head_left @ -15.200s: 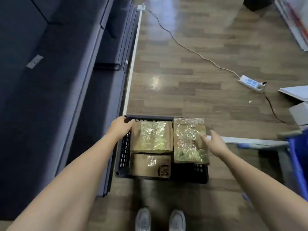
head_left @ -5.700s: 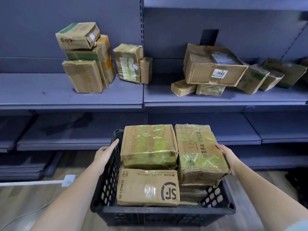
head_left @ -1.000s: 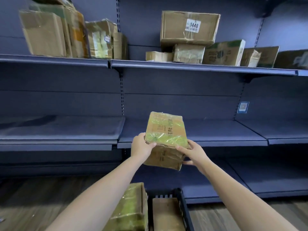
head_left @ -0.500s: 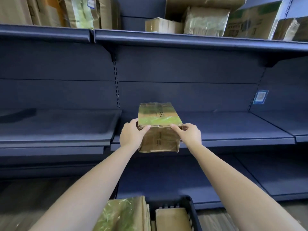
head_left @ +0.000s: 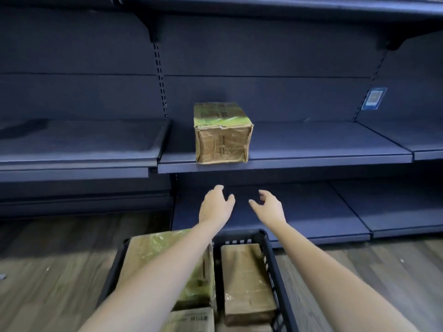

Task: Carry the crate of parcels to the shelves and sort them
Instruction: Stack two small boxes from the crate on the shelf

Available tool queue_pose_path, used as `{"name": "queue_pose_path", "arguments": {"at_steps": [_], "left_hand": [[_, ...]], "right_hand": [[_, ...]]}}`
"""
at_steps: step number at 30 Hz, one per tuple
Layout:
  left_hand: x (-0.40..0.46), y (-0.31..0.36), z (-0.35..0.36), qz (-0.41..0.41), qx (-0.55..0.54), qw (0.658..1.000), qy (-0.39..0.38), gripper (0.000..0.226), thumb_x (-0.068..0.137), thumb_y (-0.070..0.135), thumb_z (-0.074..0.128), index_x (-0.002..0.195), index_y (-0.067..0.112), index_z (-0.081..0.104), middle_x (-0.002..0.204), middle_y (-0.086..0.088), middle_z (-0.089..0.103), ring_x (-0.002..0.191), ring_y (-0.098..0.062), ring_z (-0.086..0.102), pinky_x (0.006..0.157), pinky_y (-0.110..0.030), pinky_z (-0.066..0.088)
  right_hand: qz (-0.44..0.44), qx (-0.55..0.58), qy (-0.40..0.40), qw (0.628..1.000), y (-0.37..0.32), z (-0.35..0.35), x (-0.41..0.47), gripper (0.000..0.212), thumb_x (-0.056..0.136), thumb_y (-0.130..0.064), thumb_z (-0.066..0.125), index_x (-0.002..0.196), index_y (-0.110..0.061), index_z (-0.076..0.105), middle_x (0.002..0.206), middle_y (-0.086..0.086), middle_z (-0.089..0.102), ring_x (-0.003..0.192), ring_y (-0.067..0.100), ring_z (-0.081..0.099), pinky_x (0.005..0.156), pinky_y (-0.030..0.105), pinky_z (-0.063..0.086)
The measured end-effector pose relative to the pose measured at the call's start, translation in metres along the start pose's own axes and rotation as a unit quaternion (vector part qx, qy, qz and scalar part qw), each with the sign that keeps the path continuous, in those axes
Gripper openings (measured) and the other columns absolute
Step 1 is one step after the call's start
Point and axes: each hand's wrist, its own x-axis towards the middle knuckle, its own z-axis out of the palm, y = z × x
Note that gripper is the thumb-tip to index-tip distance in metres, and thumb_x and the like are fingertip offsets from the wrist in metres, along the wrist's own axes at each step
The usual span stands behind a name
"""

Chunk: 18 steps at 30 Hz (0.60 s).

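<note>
A taped parcel sits alone at the shelf edge. Below it, left hand and right hand hover spread and empty, over the crate of remaining parcels on the floor.

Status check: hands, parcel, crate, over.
Left hand and right hand open, empty. Taped parcel upright on middle shelf, at front edge. Black crate on floor, parcels inside. Nothing blocking.

Left forearm hides part of the taped parcel.
</note>
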Motion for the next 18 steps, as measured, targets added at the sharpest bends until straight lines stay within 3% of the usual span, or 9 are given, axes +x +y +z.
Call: {"name": "queue_pose_path", "arguments": {"at_steps": [7, 10, 12, 13, 15, 18], "left_hand": [[-0.082, -0.052, 0.101, -0.1, 0.065, 0.986, -0.118, 0.038, 0.097, 0.026, 0.047, 0.132, 0.011, 0.047, 0.131, -0.008, 0.056, 0.117, -0.025, 0.057, 0.092, -0.031, 0.046], [-0.097, -0.079, 0.126, -0.142, 0.084, 0.976, -0.144, 0.039, 0.096, 0.027, 0.051, 0.132, 0.012, 0.046, 0.129, -0.008, 0.055, 0.113, -0.023, 0.059, 0.093, -0.03, 0.051], [-0.097, -0.094, 0.134, -0.168, 0.095, 0.97, -0.148, 0.044, 0.094, 0.029, 0.053, 0.134, 0.013, 0.044, 0.131, -0.009, 0.051, 0.115, -0.024, 0.058, 0.095, -0.033, 0.05], [-0.095, -0.1, 0.135, -0.176, 0.096, 0.969, -0.146, 0.045, 0.093, 0.029, 0.055, 0.134, 0.014, 0.044, 0.13, -0.01, 0.051, 0.114, -0.025, 0.057, 0.095, -0.033, 0.05], [-0.09, -0.11, 0.136, -0.187, 0.077, 0.969, -0.138, 0.042, 0.09, 0.026, 0.058, 0.128, 0.012, 0.049, 0.124, -0.01, 0.055, 0.111, -0.026, 0.059, 0.094, -0.034, 0.05], [-0.085, -0.12, 0.138, -0.197, 0.065, 0.968, -0.14, 0.043, 0.089, 0.027, 0.06, 0.127, 0.01, 0.049, 0.123, -0.012, 0.057, 0.112, -0.028, 0.059, 0.094, -0.035, 0.049]], "right_hand": [[0.091, -0.035, -0.059, 0.993, 0.099, 0.036, -0.058, 0.044, 0.092, -0.018, 0.055, 0.135, -0.006, 0.047, 0.132, 0.011, 0.057, 0.121, 0.025, 0.054, 0.097, 0.03, 0.042], [0.135, -0.035, -0.094, 0.986, 0.128, 0.05, -0.071, 0.018, 0.093, -0.014, 0.052, 0.109, -0.012, 0.06, 0.104, 0.004, 0.066, 0.093, 0.018, 0.062, 0.09, 0.03, 0.049], [0.146, -0.053, -0.108, 0.982, 0.141, 0.063, -0.072, 0.008, 0.092, -0.015, 0.051, 0.088, -0.02, 0.057, 0.092, -0.002, 0.065, 0.082, 0.013, 0.06, 0.087, 0.03, 0.053], [0.149, -0.068, -0.112, 0.98, 0.145, 0.07, -0.071, 0.008, 0.092, -0.017, 0.051, 0.088, -0.019, 0.058, 0.093, -0.001, 0.065, 0.084, 0.015, 0.06, 0.086, 0.03, 0.053], [0.157, -0.104, -0.108, 0.976, 0.147, 0.083, -0.068, 0.022, 0.09, -0.023, 0.049, 0.107, -0.012, 0.059, 0.112, 0.008, 0.064, 0.101, 0.024, 0.061, 0.092, 0.034, 0.05], [0.209, -0.155, -0.097, 0.961, 0.143, 0.096, -0.063, 0.052, 0.088, -0.028, 0.053, 0.135, -0.009, 0.041, 0.136, 0.015, 0.048, 0.128, 0.032, 0.042, 0.107, 0.04, 0.036]]}}
